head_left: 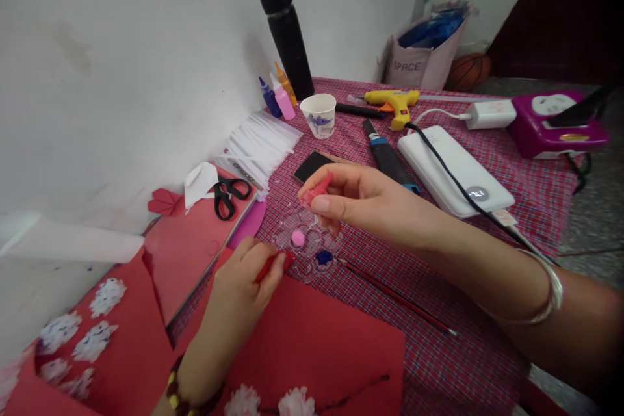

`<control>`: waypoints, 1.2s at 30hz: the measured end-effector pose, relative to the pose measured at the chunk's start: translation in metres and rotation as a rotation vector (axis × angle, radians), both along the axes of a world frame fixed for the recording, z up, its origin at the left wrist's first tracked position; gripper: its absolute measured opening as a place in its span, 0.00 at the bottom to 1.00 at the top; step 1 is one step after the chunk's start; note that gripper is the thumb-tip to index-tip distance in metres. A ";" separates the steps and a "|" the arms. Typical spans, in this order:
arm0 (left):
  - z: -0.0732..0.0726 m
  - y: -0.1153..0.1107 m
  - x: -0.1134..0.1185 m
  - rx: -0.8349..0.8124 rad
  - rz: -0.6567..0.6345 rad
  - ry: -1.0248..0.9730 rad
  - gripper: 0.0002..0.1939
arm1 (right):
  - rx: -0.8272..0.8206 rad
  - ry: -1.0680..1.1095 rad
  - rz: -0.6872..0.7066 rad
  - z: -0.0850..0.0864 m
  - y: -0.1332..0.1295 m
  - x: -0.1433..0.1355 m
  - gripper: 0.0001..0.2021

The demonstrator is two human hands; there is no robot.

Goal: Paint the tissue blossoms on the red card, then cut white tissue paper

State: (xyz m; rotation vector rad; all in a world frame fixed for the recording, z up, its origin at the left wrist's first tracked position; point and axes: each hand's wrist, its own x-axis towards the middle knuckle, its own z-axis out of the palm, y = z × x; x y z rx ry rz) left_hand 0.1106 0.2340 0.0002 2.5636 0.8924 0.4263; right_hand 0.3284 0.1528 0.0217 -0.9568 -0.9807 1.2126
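My left hand [247,273] is closed around a small red paint bottle [267,268], mostly hidden by the fingers, its end by a clear paint palette [307,273]. My right hand [348,198], raised above the palette, pinches a red pointed piece [322,188] that looks like a bottle's nozzle cap. Pink paint [298,238] and dark blue paint [324,257] lie in separate wells. A thin paintbrush [397,296] rests on the cloth, tip against the palette. Below my hands lies red paper [322,331] with white textured blossoms [296,402] and a dark painted branch.
Black scissors [227,198] lie on red paper at left, beside white strips [260,143]. Behind stand paint bottles [283,101], a paper cup [319,115] and a black flask [290,39]. A yellow glue gun [397,104], utility knife [387,159] and white power bank [455,172] with cables are right.
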 end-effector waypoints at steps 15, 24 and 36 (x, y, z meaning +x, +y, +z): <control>-0.007 0.011 -0.017 -0.970 0.639 -0.600 0.17 | -0.018 -0.009 -0.001 -0.002 0.000 -0.001 0.07; -0.002 0.010 -0.027 -1.380 0.645 -0.738 0.14 | -0.030 0.031 -0.003 -0.008 0.002 -0.004 0.08; 0.020 -0.017 -0.013 -1.504 0.632 -0.846 0.18 | -0.050 -0.081 0.075 -0.012 -0.001 -0.043 0.07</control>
